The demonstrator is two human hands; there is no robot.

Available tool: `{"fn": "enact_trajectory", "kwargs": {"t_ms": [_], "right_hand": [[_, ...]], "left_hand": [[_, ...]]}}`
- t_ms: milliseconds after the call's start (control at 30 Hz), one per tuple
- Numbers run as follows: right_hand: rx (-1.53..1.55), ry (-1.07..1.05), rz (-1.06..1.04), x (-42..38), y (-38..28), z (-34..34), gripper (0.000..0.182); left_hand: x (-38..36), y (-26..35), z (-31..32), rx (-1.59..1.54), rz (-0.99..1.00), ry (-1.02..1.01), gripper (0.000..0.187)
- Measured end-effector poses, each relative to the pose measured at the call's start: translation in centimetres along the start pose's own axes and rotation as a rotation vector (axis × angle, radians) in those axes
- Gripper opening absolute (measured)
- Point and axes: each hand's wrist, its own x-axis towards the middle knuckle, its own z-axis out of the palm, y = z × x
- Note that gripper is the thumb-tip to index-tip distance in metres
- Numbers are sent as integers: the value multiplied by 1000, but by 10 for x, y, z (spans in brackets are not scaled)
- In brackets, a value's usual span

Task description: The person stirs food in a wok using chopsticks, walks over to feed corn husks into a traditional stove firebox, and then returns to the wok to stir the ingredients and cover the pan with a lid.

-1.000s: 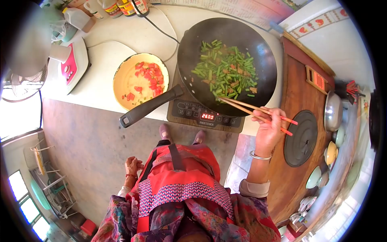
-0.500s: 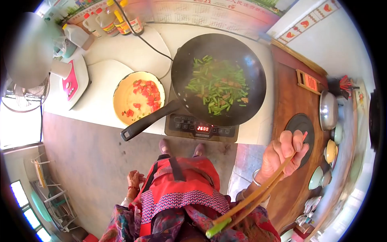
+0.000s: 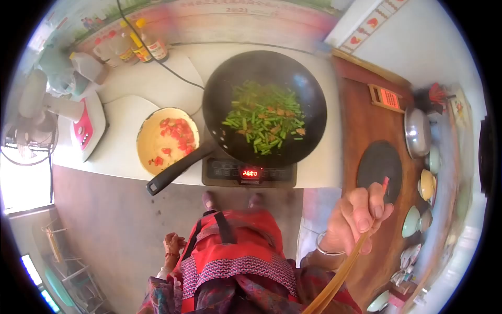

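My right hand (image 3: pixel 358 217) grips a pair of wooden chopsticks (image 3: pixel 342 269) with red ends, their tips pointing back toward my body and out of view at the bottom. The hand hovers off the counter's right front corner, over the floor. A black wok (image 3: pixel 264 107) with chopped green beans and reddish bits stands on an induction cooker (image 3: pixel 250 172) whose red display is lit. The wok's handle (image 3: pixel 175 170) sticks out to the front left. My left hand (image 3: pixel 172 245) hangs at my side, fingers curled, holding nothing.
A yellow bowl (image 3: pixel 146 138) with chopped red pieces sits left of the wok. Sauce bottles (image 3: pixel 141 47) stand at the back of the white counter. To the right, a wooden surface carries a round black lid (image 3: pixel 379 170), a metal pot (image 3: pixel 417 133) and several small bowls (image 3: pixel 426 186).
My right hand lifted the chopsticks out of the wok and swung them back toward me, carrying a green bean piece half a second ago. The view tilted and is slightly blurred now.
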Motion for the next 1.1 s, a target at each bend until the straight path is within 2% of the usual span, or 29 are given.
{"fn": "enact_trajectory", "kwargs": {"t_ms": [167,233,300,367,433,500,633,733,833,967,1033,1100], "right_hand": [[179,62,-45,-2,6,0,24],[128,78,12,-5,-11,-13,22],[-352,256,-220,-2,-23,-32,20],[-899,535,-294,11,-37,-60,17],[-1338,702,-336,32,-44,-89,17],[-1560,665,-322,46,-49,-122,17],[-1508,584,-187,69,-20,-165,15],[-1366,580,-108,76,7,-163,17],[-1541,407,20,71,24,-125,19],[-1522,205,142,36,59,-111,12],[-1596,188,148,33,59,-128,9],[-1742,177,48,44,41,-146,7]], "left_hand": [[6,-15,-5,26,42,-43,33],[-4,-3,3,15,4,0,32],[-7,3,3,11,-48,38,31],[-5,0,4,-25,-26,14,29],[-9,-1,4,-22,-44,30,29],[-14,-1,1,-15,-61,61,29],[-24,-4,-2,-7,-54,87,29],[-24,-8,-2,-65,-54,98,28],[-22,-9,-3,-101,-52,93,28],[-19,-8,-3,-57,-17,58,29],[-21,1,2,-41,0,62,30],[-24,9,3,-46,-44,85,30]]}}
